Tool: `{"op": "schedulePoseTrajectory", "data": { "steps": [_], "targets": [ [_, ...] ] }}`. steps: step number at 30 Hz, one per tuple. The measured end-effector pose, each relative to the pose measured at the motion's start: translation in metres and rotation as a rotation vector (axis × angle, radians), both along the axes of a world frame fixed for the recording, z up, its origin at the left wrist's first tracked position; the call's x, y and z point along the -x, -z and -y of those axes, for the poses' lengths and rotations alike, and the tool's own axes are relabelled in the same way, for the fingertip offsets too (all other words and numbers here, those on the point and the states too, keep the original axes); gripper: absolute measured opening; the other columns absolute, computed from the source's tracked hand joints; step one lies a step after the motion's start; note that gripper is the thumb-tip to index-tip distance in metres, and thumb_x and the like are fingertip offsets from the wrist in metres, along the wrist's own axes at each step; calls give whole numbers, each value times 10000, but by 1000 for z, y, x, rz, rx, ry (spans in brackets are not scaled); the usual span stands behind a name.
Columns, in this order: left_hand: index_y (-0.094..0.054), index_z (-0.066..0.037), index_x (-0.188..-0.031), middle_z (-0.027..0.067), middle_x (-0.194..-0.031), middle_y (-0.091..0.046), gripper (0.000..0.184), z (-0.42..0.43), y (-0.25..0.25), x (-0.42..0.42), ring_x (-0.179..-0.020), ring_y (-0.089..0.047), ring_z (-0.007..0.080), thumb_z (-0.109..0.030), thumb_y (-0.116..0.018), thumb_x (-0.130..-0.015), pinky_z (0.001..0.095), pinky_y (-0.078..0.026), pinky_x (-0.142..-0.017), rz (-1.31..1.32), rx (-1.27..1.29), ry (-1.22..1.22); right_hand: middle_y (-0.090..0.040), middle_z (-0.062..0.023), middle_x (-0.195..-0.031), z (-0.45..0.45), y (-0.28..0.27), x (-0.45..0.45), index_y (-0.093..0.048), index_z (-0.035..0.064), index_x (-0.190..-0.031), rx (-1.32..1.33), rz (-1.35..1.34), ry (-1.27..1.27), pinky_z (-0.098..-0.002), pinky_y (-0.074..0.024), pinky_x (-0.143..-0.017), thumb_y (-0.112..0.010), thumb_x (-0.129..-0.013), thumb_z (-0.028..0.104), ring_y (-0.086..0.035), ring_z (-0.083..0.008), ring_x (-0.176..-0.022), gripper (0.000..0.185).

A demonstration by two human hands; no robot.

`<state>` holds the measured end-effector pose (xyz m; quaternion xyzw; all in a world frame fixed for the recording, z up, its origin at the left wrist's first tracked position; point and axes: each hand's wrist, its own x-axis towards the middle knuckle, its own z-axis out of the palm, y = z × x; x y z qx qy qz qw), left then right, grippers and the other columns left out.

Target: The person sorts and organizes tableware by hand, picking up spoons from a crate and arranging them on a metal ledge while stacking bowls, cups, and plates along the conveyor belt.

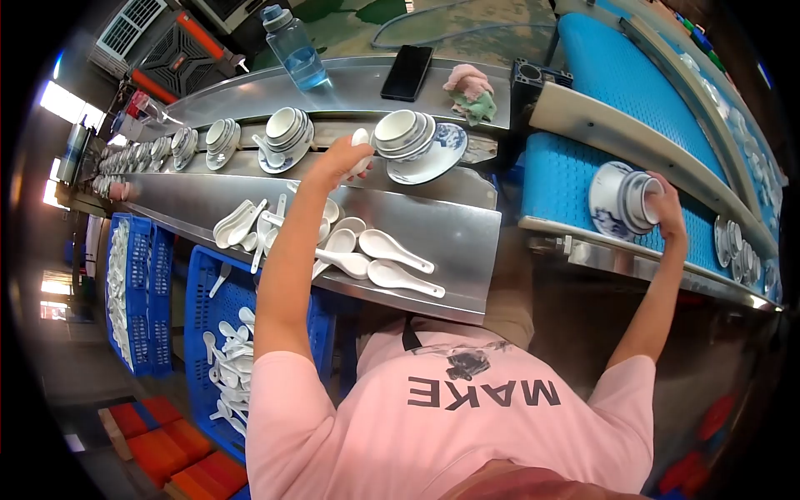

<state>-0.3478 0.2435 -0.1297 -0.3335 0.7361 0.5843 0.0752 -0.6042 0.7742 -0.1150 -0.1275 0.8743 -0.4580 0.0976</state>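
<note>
My left hand [340,160] is closed around a white ceramic soup spoon [361,137], just left of a stack of bowls [402,133] set on a blue-patterned plate [450,152]. Over the blue conveyor belt [560,179], my right hand [669,208] grips a second stack of bowls [640,200]. That stack is tilted sideways with a blue-patterned plate [607,198] under it; whether the plate touches the belt I cannot tell. Several loose white spoons [385,248] lie on the steel table [462,250] below my left forearm.
More bowl sets [286,132] line the channel on the left. A water bottle [298,54], a phone [407,72] and cloths [470,87] lie along the back ledge. Blue crates [197,333] with spoons stand lower left. Other bowls [737,246] sit further right on the belt.
</note>
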Motion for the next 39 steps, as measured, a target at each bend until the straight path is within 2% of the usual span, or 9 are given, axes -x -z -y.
{"op": "schedulePoseTrajectory", "data": {
  "steps": [7, 13, 21, 24, 28, 30, 33, 35, 39],
  "targets": [
    [-545, -76, -896, 43, -682, -580, 244, 13, 2, 4, -518, -532, 119, -242, -527, -717, 239, -333, -426, 54, 83, 7, -601, -79, -950, 179, 15, -86, -570, -1, -1059, 607, 213, -79, -269, -448, -767, -542, -667, -5, -569, -155, -863, 393],
    [-551, -66, -880, 45, -659, -577, 233, 35, -4, -14, -480, -519, 115, -227, -535, -712, 239, -324, -403, 7, 138, -105, -620, -107, -882, 295, 36, -86, -580, -17, -993, 486, 70, -180, -278, -451, -734, -480, -633, -30, -582, -167, -813, 373],
    [-550, -44, -946, 87, -706, -581, 331, 61, -4, -36, -506, -549, 150, -321, -571, -767, 246, -352, -399, -17, 135, -187, -546, -232, -1087, 366, 64, -95, -492, 9, -1139, 130, -19, -349, -364, -398, -874, -525, -742, 169, -520, -350, -1025, 430],
    [-548, -50, -966, 82, -744, -608, 334, 64, -8, -49, -525, -547, 137, -349, -548, -816, 250, -392, -439, 83, 131, -173, -592, -163, -1027, 332, 50, -88, -500, -30, -1137, 195, 44, -522, -294, -428, -813, -534, -832, 240, -563, -216, -932, 409],
    [-569, -48, -873, 62, -704, -604, 277, 67, -22, -65, -555, -541, 124, -316, -541, -811, 275, -414, -514, -3, 286, -106, -617, -31, -838, 212, 39, -54, -606, 18, -1016, 286, -34, -190, -239, -439, -650, -574, -813, 193, -532, -92, -738, 270],
    [-571, -46, -840, 42, -683, -584, 273, 77, -16, -76, -610, -522, 124, -310, -556, -772, 296, -405, -549, -34, 444, 19, -638, -79, -827, 121, 61, -15, -614, 46, -1017, 203, -289, 60, -269, -452, -646, -598, -785, 171, -567, -134, -720, 264],
    [-576, -15, -837, 66, -663, -575, 264, 71, -14, -80, -608, -520, 156, -223, -606, -676, 336, -416, -567, 64, 646, 325, -602, -183, -969, -22, 73, 23, -590, 54, -1018, -520, -647, 444, -386, -458, -773, -544, -783, 166, -576, -309, -910, 265],
    [-571, 13, -808, 175, -668, -584, 281, 58, -2, -81, -625, -573, 294, -189, -630, -623, 384, -438, -594, 52, 860, 442, -573, -190, -1027, -85, 59, 32, -580, 49, -1006, -811, -492, 647, -442, -430, -827, -497, -796, 179, -530, -359, -986, 261],
    [-582, 19, -789, 198, -666, -588, 255, 11, -22, -73, -639, -585, 346, -156, -613, -607, 404, -442, -599, 102, 949, 492, -562, -199, -1052, -167, 55, 45, -577, 27, -980, -977, -276, 718, -442, -417, -855, -494, -790, 207, -523, -356, -1010, 275]
  ]
}}
